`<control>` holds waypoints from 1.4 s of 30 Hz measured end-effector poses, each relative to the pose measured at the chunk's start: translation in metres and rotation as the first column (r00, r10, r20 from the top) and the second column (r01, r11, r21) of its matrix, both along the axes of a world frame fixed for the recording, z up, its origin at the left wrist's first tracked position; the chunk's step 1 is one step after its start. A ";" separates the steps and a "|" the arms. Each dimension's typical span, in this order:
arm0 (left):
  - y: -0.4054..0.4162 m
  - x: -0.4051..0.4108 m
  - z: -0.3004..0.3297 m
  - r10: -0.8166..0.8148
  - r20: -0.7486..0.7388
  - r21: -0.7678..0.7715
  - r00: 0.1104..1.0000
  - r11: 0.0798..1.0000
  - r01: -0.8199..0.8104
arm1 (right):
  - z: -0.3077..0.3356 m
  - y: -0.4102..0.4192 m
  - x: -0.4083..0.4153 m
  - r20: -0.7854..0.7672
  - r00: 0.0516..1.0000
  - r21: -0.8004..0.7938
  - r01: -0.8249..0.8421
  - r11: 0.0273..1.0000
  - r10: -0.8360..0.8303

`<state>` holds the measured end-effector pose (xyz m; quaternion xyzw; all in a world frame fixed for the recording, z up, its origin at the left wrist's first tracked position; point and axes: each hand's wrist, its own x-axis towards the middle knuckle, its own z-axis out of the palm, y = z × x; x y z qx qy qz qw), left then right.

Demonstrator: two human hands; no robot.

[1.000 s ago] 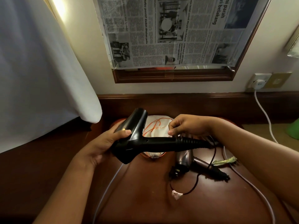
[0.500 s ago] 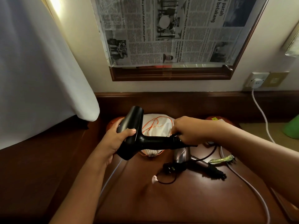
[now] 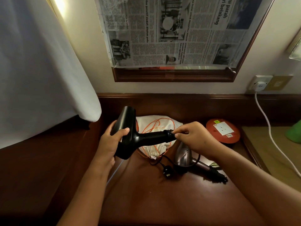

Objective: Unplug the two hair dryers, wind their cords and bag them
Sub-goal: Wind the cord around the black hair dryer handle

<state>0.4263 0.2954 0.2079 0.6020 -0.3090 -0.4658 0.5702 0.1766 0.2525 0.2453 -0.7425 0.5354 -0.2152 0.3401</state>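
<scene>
The left hand is wrapped round the fat body of the black plastic hair dryer and holds it up above the dark brown wooden worktop. The right hand pinches the ridged end of the dryer's handle, where its thin black cord starts. The cord hangs down to a black plug lying on the worktop.

A 2nd hair dryer, grey and shiny, lies on its side just under the right hand. A white cloth bag with orange drawstrings sits behind both dryers, near the wall.

The black dryer looks hard, smooth and a bit heavy, so the thick body is a good place to hold it. The cord looks thin and bendy and should loop easily, but it lies close to the orange strings and could snag on them.

There is open room at the front of the worktop. At the back, the raised wooden edge and a round red disc with a white socket leave less room.
</scene>
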 end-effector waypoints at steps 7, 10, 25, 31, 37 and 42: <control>0.001 -0.007 -0.002 0.077 -0.083 -0.034 0.994 0.996 -0.080 | -0.019 0.022 0.005 0.568 0.732 0.468 0.088 0.879 -0.375; 0.002 -0.010 -0.002 0.090 -0.108 -0.037 0.990 0.995 -0.094 | -0.031 0.031 0.008 0.673 0.587 0.585 -0.049 0.809 -0.451; 0.008 -0.009 0.001 0.063 -0.231 -0.017 0.971 0.997 -0.069 | -0.073 0.058 0.008 0.748 0.578 0.535 -0.235 0.812 -0.326; 0.007 -0.006 0.004 0.031 -0.275 -0.023 0.961 0.999 -0.038 | -0.075 0.056 0.010 0.748 0.616 0.470 -0.231 0.852 -0.246; 0.005 -0.003 0.007 0.022 -0.287 -0.024 0.958 0.999 -0.030 | -0.083 0.056 0.013 0.646 0.727 0.502 -0.176 0.847 -0.232; 0.006 0.000 0.012 -0.006 -0.326 -0.011 0.945 1.000 0.003 | -0.087 0.054 0.010 0.748 0.630 0.487 -0.309 0.817 -0.208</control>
